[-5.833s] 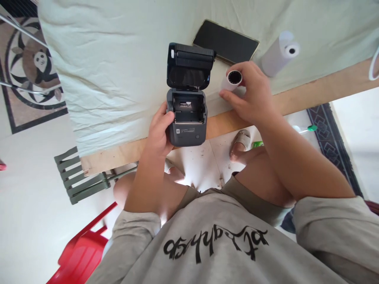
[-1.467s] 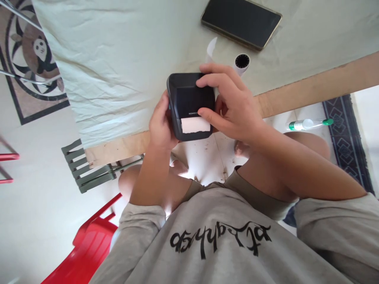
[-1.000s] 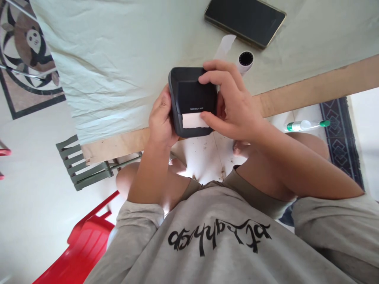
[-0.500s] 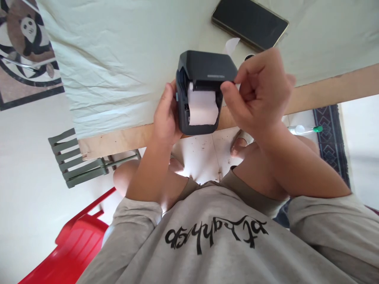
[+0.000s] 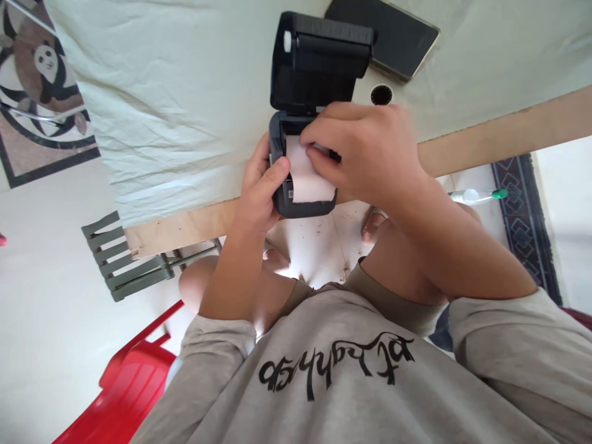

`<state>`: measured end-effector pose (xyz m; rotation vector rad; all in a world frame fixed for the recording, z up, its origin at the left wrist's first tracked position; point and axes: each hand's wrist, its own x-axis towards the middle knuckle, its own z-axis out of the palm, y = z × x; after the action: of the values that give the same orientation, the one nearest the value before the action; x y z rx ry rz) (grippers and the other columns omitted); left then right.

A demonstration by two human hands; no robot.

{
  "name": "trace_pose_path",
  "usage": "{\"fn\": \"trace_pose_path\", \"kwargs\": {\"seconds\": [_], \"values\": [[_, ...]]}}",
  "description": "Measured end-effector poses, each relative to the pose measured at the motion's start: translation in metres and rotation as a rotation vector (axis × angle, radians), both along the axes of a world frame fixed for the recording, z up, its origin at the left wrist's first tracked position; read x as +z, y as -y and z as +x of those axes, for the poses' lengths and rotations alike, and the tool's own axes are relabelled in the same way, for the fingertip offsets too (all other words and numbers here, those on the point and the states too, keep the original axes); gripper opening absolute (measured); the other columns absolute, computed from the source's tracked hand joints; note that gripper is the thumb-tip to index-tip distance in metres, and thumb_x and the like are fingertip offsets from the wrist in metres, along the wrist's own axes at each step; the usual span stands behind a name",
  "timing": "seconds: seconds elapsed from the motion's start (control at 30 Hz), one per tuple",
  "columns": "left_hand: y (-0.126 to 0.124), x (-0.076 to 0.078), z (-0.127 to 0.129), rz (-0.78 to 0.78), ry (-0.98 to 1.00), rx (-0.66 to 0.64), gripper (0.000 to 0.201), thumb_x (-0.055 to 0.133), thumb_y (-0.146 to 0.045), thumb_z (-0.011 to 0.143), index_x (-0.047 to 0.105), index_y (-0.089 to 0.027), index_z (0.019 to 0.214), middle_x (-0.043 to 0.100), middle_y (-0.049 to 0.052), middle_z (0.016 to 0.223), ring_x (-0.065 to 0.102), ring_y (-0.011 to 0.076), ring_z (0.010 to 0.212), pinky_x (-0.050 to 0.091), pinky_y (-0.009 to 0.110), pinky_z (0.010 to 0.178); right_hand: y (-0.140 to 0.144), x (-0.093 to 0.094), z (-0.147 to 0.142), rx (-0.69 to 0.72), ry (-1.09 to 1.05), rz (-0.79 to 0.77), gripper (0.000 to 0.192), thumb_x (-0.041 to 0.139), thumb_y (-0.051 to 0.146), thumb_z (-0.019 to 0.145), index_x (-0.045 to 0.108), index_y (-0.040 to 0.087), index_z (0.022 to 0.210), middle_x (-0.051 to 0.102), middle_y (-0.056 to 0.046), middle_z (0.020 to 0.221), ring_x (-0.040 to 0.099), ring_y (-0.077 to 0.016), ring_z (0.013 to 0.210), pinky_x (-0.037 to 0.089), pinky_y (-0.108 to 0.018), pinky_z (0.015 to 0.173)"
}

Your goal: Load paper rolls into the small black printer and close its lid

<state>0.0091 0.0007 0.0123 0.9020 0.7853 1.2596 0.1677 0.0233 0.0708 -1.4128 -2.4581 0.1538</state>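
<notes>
A small dark label printer (image 5: pixel 305 209) is gripped along its side by my left hand (image 5: pixel 259 191), the thumb on its rim. Its hinged lid (image 5: pixel 305 74) stands wide open toward the far side, showing a black roller. Inside the printer lies a white paper roll (image 5: pixel 308 179), with its loose end hanging over the front edge. My right hand (image 5: pixel 365 148) reaches into the compartment, its bent thumb and fingers closed on the paper roll. The hand covers the right part of the compartment.
A black phone (image 5: pixel 398 37) lies on the cloth-covered table (image 5: pixel 185 92), with a small dark round thing (image 5: pixel 382 94) near it. The table's wooden edge (image 5: pixel 499 123) runs in front of me. A red chair (image 5: pixel 134 376) and a green slatted stool (image 5: pixel 124 259) stand at left.
The printer's lid has swung from partly raised to wide open. My right hand has left the lid and moved down and left onto the paper. My left thumb has shifted onto the printer's rim.
</notes>
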Motion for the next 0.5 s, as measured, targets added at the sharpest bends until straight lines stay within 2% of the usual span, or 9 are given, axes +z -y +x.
{"fn": "trace_pose_path", "kwargs": {"seconds": [0.07,0.13,0.27,0.4,0.5], "values": [[0.001,0.001,0.0,-0.01,-0.003,-0.011,0.028,0.06,-0.038,0.082,0.057,-0.026,0.107,0.063,0.003,0.102,0.053,0.0266,0.118,0.049,0.041,0.094,0.004,0.009,0.0,0.014,0.137,-0.045,0.025,0.037,0.026,0.088,0.061,0.024,0.094,0.065,-0.001,0.098,0.056,-0.0159,0.072,0.025,-0.028,0.054],[0.001,0.002,-0.001,-0.008,-0.007,-0.03,0.029,0.06,-0.037,0.081,0.057,-0.027,0.108,0.063,0.003,0.101,0.052,0.0272,0.118,0.048,0.042,0.095,0.005,0.014,0.002,0.041,0.183,-0.073,0.023,0.038,0.026,0.087,0.057,0.026,0.1,0.064,-0.002,0.096,0.054,-0.0162,0.069,0.025,-0.027,0.055],[0.001,0.002,-0.001,-0.007,-0.024,-0.045,0.027,0.06,-0.037,0.082,0.059,-0.026,0.107,0.064,0.003,0.095,0.052,0.0275,0.118,0.047,0.041,0.095,0.001,0.012,0.004,0.051,0.151,-0.134,0.025,0.043,0.028,0.082,0.049,0.027,0.107,0.062,-0.002,0.084,0.053,-0.0185,0.064,0.024,-0.027,0.053],[-0.001,0.001,0.0,-0.003,0.002,-0.017,0.034,0.062,-0.042,0.08,0.057,-0.025,0.108,0.063,0.002,0.092,0.051,0.0261,0.118,0.046,0.039,0.095,0.0,0.012,0.011,0.093,-0.098,-0.195,0.033,0.05,0.021,0.073,0.049,0.026,0.106,0.062,0.0,0.083,0.053,-0.0159,0.065,0.033,-0.029,0.057],[-0.002,0.0,0.0,-0.029,0.025,-0.004,0.037,0.063,-0.041,0.08,0.056,-0.023,0.112,0.063,0.003,0.096,0.053,0.0254,0.116,0.045,0.037,0.094,0.003,0.018,0.026,0.174,-0.494,-0.342,0.033,0.056,0.018,0.069,0.051,0.022,0.102,0.059,0.001,0.098,0.057,-0.012,0.075,0.036,-0.024,0.054]]}}
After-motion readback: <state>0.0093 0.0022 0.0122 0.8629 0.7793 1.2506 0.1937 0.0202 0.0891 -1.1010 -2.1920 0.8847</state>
